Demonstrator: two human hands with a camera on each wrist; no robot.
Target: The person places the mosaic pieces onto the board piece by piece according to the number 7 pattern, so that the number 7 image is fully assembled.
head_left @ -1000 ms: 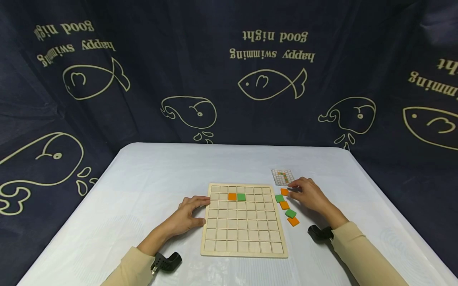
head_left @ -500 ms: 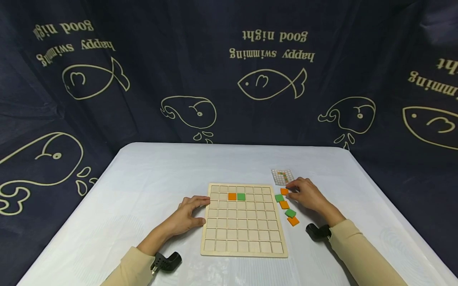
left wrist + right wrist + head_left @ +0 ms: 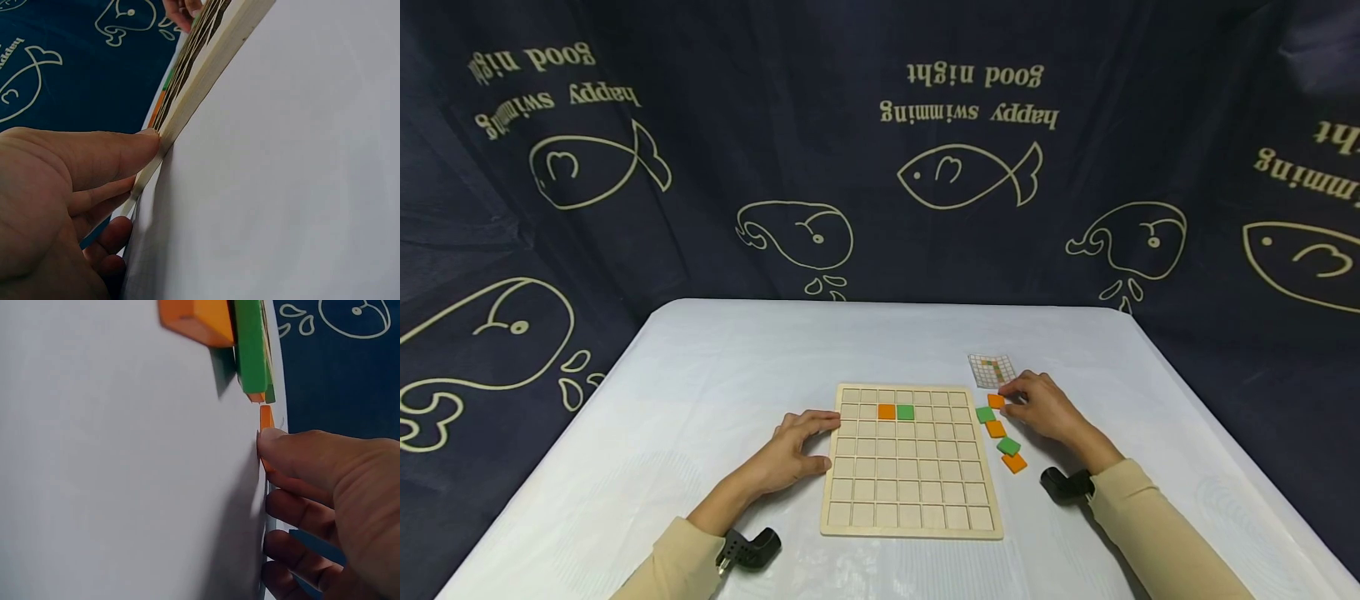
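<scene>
Pinching the farthest orange tile (image 3: pixel 995 401) between thumb and fingertip, as both the head and right wrist views suggest, the right hand (image 3: pixel 1047 410) works on the table (image 3: pixel 737 350), just beyond the right edge of the wooden grid board (image 3: pixel 910 532). Change noted over the last second: the fingertips of that hand have shifted slightly leftward onto this tile. Board and remaining tiles show no displacement. Whether the tile has left the surface cannot be determined; it lies outside the board in any case.

The left hand (image 3: pixel 786 457) rests against the board's left edge with extended, relaxed fingers and thumb; it appears to steady the board.

Board contents: one orange square (image 3: pixel 887 412) and one green square (image 3: pixel 906 412), side by side in the second row from the far side, third and fourth cells from the left.

Loose stock beside the right edge, running nearer: green piece (image 3: pixel 985 414), orange piece (image 3: pixel 996 428), second green piece (image 3: pixel 1008 447), second orange piece (image 3: pixel 1014 463). Beyond lies a pattern card (image 3: pixel 990 371), too small to read in detail.

Assessment: placement work appears at an early stage, with the third tile now secured.
</scene>
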